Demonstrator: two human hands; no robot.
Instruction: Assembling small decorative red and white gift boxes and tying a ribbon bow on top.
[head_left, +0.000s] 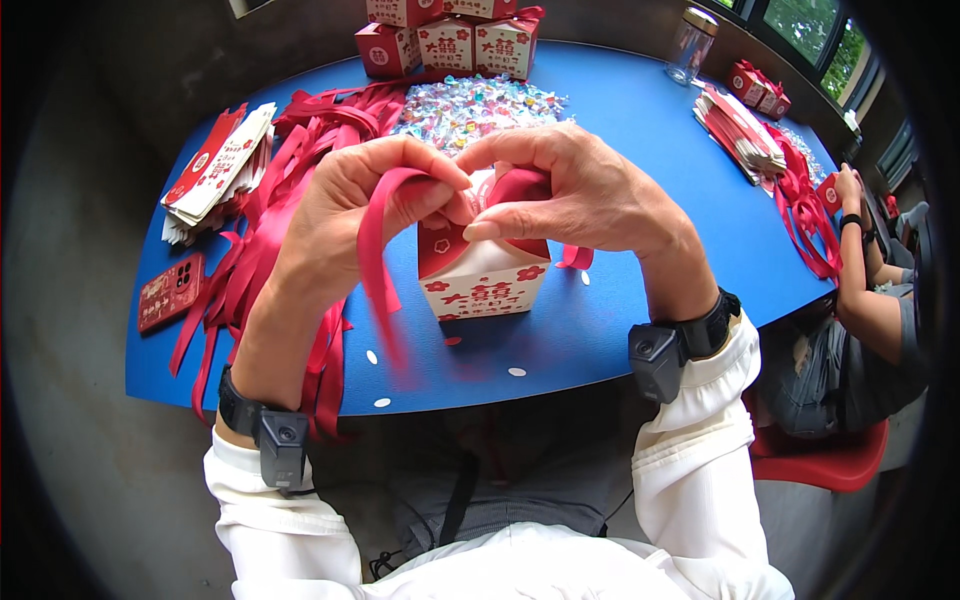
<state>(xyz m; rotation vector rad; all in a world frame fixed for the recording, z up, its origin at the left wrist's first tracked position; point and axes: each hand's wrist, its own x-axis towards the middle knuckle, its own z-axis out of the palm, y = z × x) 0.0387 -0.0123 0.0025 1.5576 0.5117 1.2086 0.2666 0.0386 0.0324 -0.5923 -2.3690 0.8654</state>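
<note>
The fingers of your left hand [345, 195] and right hand [608, 195] were pinched on a smooth red cloth ribbon [372, 245]. Just under them stood a square red-and-white paper box [483, 292] on a flat blue table [725, 250]. Past your fingers lay a heap of small, shiny, clear-wrapped pieces [480, 108].

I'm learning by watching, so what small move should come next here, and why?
Probably cross and tighten the flat red fabric ribbon over the white-and-red cardboard box: the left hand and right hand both pinch it near the box's top, while one strand arches loosely from the left fingers.
</note>
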